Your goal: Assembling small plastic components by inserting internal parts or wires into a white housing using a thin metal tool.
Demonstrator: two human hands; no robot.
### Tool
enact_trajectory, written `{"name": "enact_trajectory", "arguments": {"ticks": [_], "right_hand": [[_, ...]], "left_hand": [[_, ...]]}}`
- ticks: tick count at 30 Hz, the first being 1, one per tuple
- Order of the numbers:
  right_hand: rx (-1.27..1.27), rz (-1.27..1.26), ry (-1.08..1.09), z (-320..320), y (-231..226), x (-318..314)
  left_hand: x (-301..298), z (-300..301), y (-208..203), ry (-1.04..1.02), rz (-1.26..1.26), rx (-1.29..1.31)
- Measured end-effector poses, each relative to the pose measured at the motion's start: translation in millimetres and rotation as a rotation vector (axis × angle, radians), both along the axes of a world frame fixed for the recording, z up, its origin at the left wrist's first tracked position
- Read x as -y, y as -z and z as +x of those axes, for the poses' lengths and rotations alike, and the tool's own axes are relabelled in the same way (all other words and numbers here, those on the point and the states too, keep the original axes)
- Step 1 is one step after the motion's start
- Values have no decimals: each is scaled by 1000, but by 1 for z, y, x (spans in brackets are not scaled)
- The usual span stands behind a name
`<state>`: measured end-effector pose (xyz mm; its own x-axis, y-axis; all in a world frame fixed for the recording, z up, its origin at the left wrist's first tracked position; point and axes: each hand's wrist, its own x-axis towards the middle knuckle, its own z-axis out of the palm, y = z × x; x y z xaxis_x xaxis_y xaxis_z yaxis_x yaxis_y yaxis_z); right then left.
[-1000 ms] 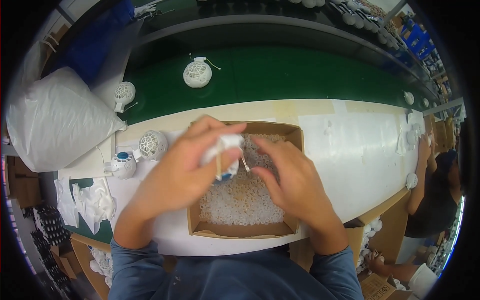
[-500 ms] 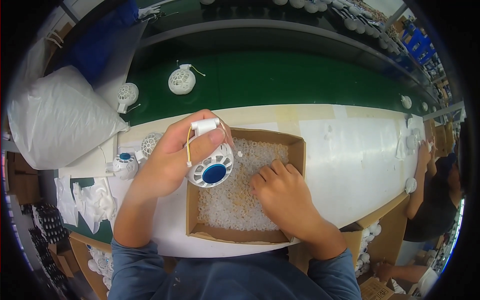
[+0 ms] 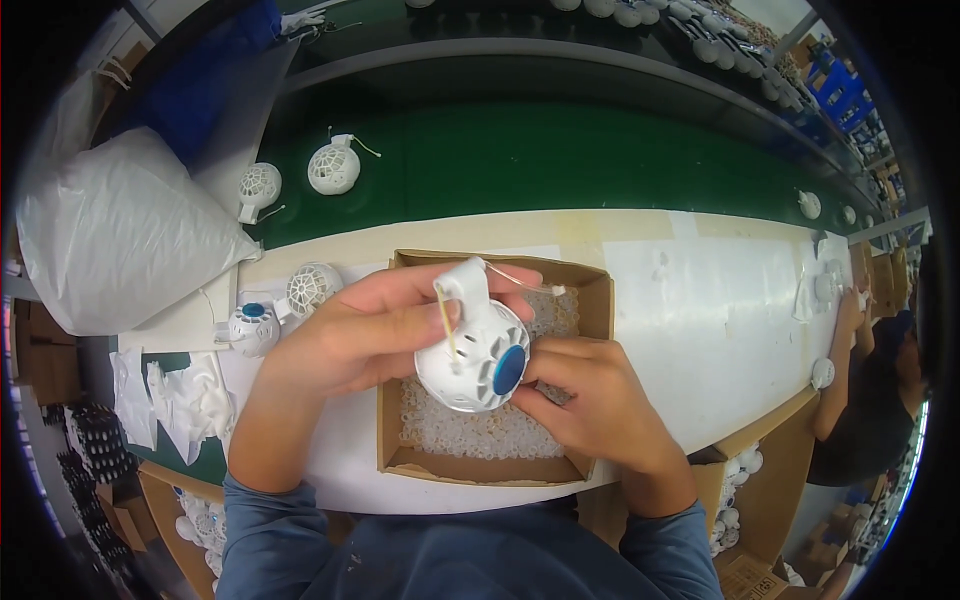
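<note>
Head view: our left fingers [image 3: 408,328] clasp a white ball casing [image 3: 460,362]; our right fingers [image 3: 562,372] curl at its three o'clock, any hold hidden from us

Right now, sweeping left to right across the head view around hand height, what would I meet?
White plastic bag, resting blue-topped white ball, left hand, held white ball, right hand, co-worker.

Centre of frame brightly lit and reasonably sharp. Pale glare noted on the white table [image 3: 700,330], right of centre; the green surface [image 3: 560,150] above reads darker. Straight edges bow toward the rim, corners black. Far-right detail soft.
</note>
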<state>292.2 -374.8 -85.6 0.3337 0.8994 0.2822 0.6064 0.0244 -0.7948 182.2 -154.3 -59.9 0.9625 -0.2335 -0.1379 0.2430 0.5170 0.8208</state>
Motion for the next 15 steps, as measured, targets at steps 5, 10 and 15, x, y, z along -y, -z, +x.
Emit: {"name": "enact_trajectory", "arguments": {"ticks": [5,10,15], "right_hand": [[-223,-42,107,-1,-9,4],[-320,98,168,5,-4,11],[-538,282,103,5,-3,12]], "left_hand": [[1,1,8,-64,240,95],[6,5,13,-182,362,187],[11,8,17,-235,345,184]]}}
